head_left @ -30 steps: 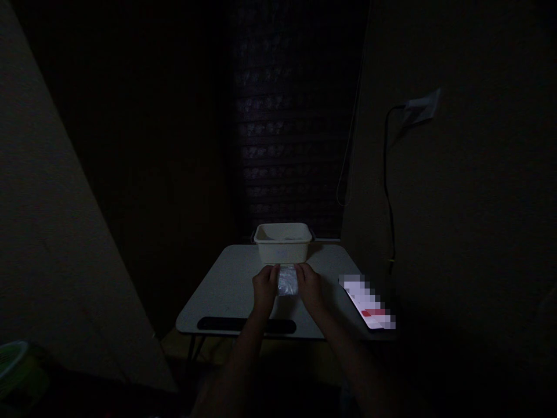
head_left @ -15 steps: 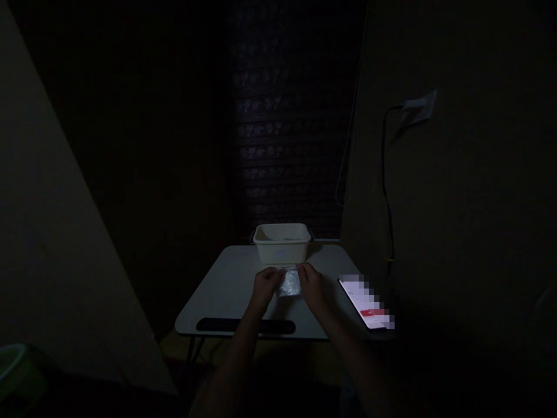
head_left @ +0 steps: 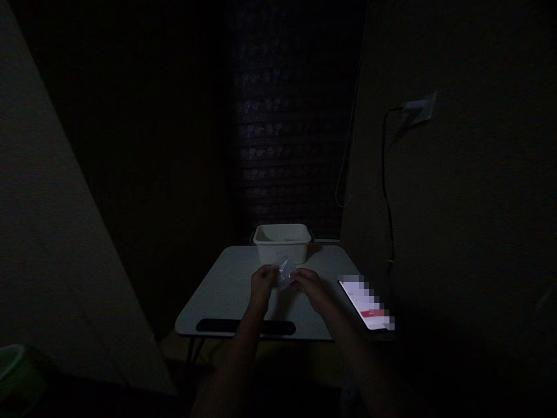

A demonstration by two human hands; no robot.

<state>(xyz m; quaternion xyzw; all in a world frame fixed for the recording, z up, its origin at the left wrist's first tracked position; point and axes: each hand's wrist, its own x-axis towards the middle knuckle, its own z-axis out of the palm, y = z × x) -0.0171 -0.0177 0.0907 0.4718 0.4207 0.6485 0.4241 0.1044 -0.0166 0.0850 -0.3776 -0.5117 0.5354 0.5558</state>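
Note:
A small clear plastic bag [head_left: 285, 273] is stretched between my two hands, above the white folding table [head_left: 217, 287]. My left hand [head_left: 262, 283] pinches its left side, fingers closed. On the other side my right hand [head_left: 308, 284] is closed on the bag's right edge between thumb and fingers. The bag looks creased and tilted, and dim light hides whether anything is in it. Just beyond the hands stands a white plastic basin [head_left: 282, 251] with dark side handles; its contents are too dark to make out.
A lit phone or tablet [head_left: 363, 302] lies at the table's right edge. Along the near edge runs a black slotted strip [head_left: 217, 325]. A black cable [head_left: 385, 168] hangs from a wall outlet [head_left: 420, 109] at right. A green bin [head_left: 20, 371] stands on the floor at left.
The bag has gone from lying flat and squarish between my hands to a twisted, tilted shape. My right hand has turned and its fingers now point more to the left.

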